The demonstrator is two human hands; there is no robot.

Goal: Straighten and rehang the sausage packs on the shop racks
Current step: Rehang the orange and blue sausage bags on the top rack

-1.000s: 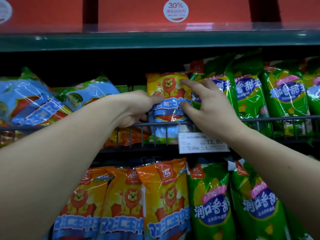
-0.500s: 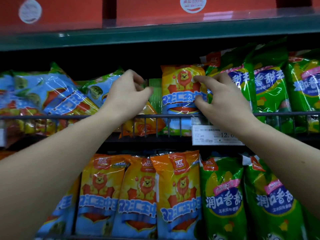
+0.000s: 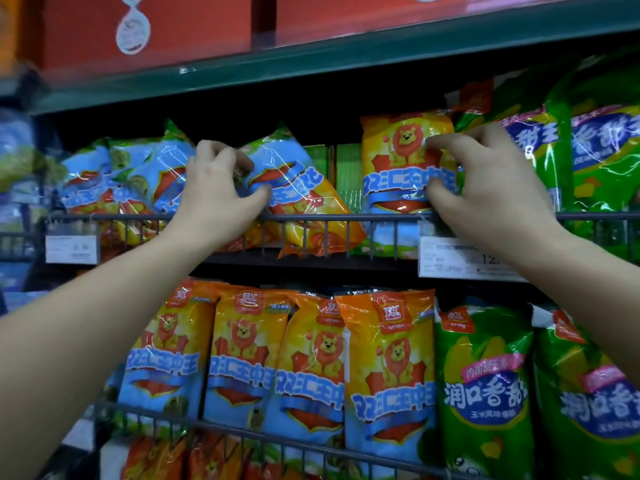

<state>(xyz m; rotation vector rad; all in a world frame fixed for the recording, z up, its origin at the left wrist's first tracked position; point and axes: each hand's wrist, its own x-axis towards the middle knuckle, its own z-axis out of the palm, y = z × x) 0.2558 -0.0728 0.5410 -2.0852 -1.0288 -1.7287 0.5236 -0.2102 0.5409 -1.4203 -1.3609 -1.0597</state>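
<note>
Counts: two hands, two wire racks, two price tags.

Upper rack (image 3: 346, 219):
- one upright lion pack (image 3: 398, 168)
- one tilted pack (image 3: 298, 192)
- a blurred cluster of blue packs (image 3: 138, 174) at far left, exact number unclear
- at least two green packs (image 3: 540, 150) on the right

Lower rack (image 3: 277, 439): four orange lion packs (image 3: 391, 368) in a row, then two green corn packs (image 3: 485, 393) to the right.

Upright lion pack: orange top with a lion, blue band with white lettering, glossy film. It stands straight behind the rail, and its right edge is against the green packs.

Tilted pack: same type but upside down, blue end up. It leans right, with its orange end poking down through the rail bars.

Left hand (image 3: 214, 199): fingers curled over the tilted pack's upper left edge, thumb pressed on its face. It has hold of the pack.

Right hand (image 3: 485, 188): forefinger and thumb pinch the upright lion pack's right edge, wrist over the right price tag (image 3: 450, 261). The left price tag (image 3: 71, 249) is blurred.

Clearance:
- A narrow gap between the two held packs shows green cartons (image 3: 348, 174) behind.
- There is dark free space above the packs, under the shelf edge (image 3: 311, 60).
- The rail crosses the lower part of every upper pack.
</note>
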